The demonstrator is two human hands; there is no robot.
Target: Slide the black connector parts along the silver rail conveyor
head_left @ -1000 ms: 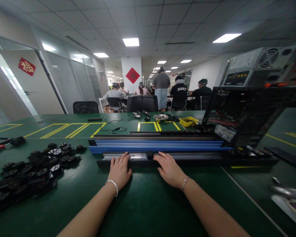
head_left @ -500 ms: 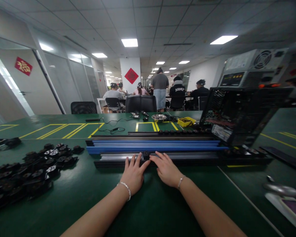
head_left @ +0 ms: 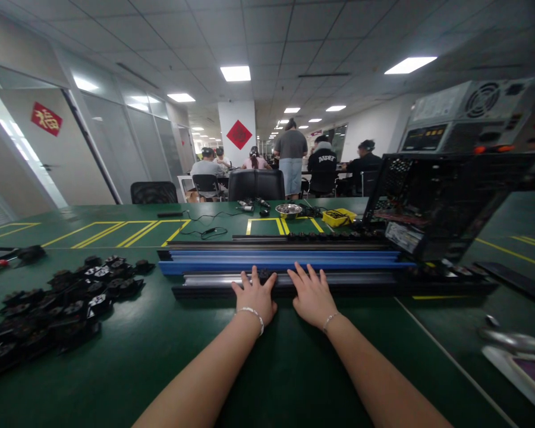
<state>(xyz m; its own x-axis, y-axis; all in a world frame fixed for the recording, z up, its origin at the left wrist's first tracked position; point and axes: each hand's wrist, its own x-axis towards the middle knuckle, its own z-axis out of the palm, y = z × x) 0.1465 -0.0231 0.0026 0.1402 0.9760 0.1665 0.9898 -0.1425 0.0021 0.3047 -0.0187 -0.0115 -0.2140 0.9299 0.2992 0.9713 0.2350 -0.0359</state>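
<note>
Red diamond sign point(head_left: 47, 119) on door reads "福". Dark fan-like parts point(head_left: 74, 309) heaped at your left. Your left hand point(head_left: 257, 297) spread open over black-and-silver rail point(head_left: 209, 279), small black block point(head_left: 264, 274) between forefinger and thumb, not clenched. Your right hand point(head_left: 312, 299) open too, fingers spread, over same rail, blue strip point(head_left: 289, 261) just beyond. White lettering on seated person's black top point(head_left: 323, 160) too blurred. Labels on power supply point(head_left: 461, 110), far right, unreadable.
</note>
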